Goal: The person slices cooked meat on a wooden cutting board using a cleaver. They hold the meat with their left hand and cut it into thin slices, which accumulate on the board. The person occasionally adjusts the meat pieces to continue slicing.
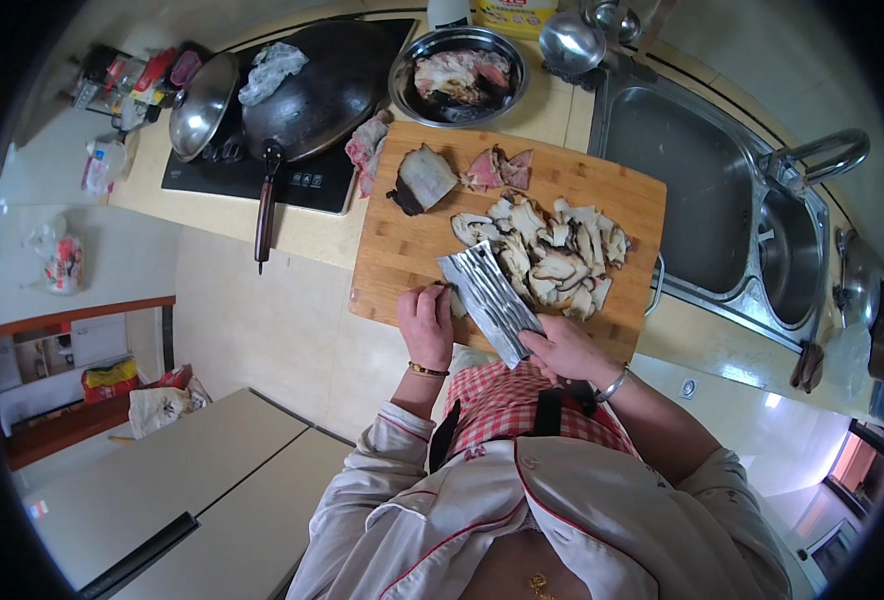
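Note:
My right hand (pixel 568 349) grips a metal cleaver (pixel 493 304) with a rippled, shiny blade, held over the near edge of a wooden cutting board (pixel 389 255). My left hand (pixel 425 315) is just left of the blade, fingertips together on a small pale slice (pixel 458 306) at the blade's edge. Beyond the blade spreads a pile of thin pale slices with dark edges (pixel 562 262), perhaps mushroom or meat. A larger pale chunk with a dark rind (pixel 424 180) lies at the board's far left, beside some pink scraps (pixel 498 168).
Behind the board stands a steel bowl (pixel 458 112) holding a piece of meat (pixel 463 75). A lidded wok (pixel 322 90) sits on the black cooktop (pixel 307 196) at left, its handle pointing toward me. A pinkish cloth (pixel 369 146) touches the counter between them. At right is a double steel sink (pixel 678 195).

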`<state>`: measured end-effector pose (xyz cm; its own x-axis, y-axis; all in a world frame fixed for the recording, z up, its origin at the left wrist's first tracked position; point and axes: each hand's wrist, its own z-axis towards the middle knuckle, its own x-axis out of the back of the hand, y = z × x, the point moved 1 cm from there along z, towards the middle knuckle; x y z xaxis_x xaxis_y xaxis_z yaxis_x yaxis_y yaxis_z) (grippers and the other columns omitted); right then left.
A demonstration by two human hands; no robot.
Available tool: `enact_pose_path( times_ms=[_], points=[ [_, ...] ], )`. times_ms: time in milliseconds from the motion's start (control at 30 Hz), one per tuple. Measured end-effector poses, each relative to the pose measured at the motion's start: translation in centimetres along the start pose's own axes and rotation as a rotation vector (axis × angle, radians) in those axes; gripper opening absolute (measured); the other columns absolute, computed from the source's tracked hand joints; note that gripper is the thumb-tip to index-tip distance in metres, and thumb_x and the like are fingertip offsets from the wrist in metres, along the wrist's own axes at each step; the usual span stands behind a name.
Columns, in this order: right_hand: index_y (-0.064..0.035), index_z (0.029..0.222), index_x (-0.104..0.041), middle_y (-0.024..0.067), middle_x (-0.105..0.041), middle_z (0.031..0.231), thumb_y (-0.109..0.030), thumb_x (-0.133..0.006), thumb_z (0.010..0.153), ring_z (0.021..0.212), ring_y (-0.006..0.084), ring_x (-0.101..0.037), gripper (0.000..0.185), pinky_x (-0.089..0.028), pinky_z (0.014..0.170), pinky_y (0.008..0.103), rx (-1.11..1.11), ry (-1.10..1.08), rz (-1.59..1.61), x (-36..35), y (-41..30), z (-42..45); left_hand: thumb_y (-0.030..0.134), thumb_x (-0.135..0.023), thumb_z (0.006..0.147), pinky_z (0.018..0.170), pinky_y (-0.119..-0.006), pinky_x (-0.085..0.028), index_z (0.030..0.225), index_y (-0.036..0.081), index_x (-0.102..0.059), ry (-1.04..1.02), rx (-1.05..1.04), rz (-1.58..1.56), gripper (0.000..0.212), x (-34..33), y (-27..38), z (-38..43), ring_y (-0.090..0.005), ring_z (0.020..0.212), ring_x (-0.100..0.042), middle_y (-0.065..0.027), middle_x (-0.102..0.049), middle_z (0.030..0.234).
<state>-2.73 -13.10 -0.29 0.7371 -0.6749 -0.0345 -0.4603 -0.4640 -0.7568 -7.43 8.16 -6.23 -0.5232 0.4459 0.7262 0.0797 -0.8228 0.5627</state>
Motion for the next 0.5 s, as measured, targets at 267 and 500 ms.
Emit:
enact_pose_path(
  times_ms=[267, 500],
  points=[
    [0.0024, 0.086, -0.048, 0.0068, -0.051, 0.05, -0.022, -0.046, 0.095, 0.037, 0.0158, -0.05, 0.025, -0.04, 0.037, 0.0323, 0.023, -0.059, 0.022, -0.1, 0.3, 1.4, 0.004, -0.068, 0.078, 0.069, -0.038, -0.043, 0.086, 0.005, -0.058, -0.031, -0.077, 0.025, 0.014, -0.1, -0.7, 0.1, -0.0291, 0.077, -0.054, -0.0106, -0.057, 0.08],
    [0.0037, 0.086, -0.05, 0.0122, -0.055, 0.055, -0.024, -0.05, 0.094, 0.042, 0.0219, -0.054, 0.029, -0.043, 0.043, 0.0358, 0.008, 0.018, -0.107, -1.0, -1.9, 1.9, 0.005, -0.068, 0.078, 0.068, -0.04, -0.042, 0.087, 0.006, -0.056, -0.034, -0.087, -0.002, 0.015, -0.1, -0.9, 0.0, -0.0301, 0.076, -0.053, -0.0109, -0.057, 0.08]
  ],
)
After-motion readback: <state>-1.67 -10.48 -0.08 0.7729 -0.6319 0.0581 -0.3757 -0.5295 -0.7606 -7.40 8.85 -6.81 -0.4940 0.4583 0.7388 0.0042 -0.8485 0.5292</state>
